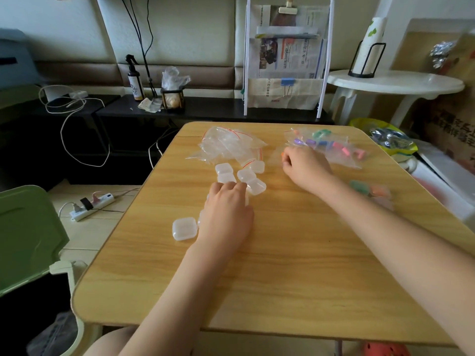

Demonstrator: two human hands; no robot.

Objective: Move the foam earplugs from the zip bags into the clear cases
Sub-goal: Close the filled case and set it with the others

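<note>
1. Room: padded beige wall panels [180, 34] are running behind a low black shelf [205, 111]; a white round plastic side table [395, 83] is standing at far right, carrying a stack of paper cups in a black wire holder [370, 47].
2. Surface: a light wood-grain folding table with rounded corners [257, 278] is filling the lower view; its near half is lying bare, its left edge is bordering floor where a white power strip [92, 205] is lying.
3. A green plastic chair [23, 237] is sitting at lower left, just beside the table's corner.
4. A white-framed rack holding newspapers [285, 57] is standing on the shelf; print is showing but is too small to read. A blue binder clip [288, 82] is hanging on it.
5. A heap of empty clear zip bags with red seal lines [228, 147] is lying at the table's far middle.
6. Clear zip bags holding coloured foam earplugs [331, 147] are lying at far right; a further blurred bag of earplugs [370, 190] is lying near the right edge.
7. Left hand [226, 214] is resting palm-down, fingers relaxed, among small clear square cases [246, 176]; one closed case [183, 228] is sitting just beside it.
8. Right hand [305, 167] is curling its fingers at the edge of the filled bags, pinching what looks like an orange earplug [282, 154].
9. A spray bottle with pale label [135, 83] is standing on the shelf; label unreadable.
</note>
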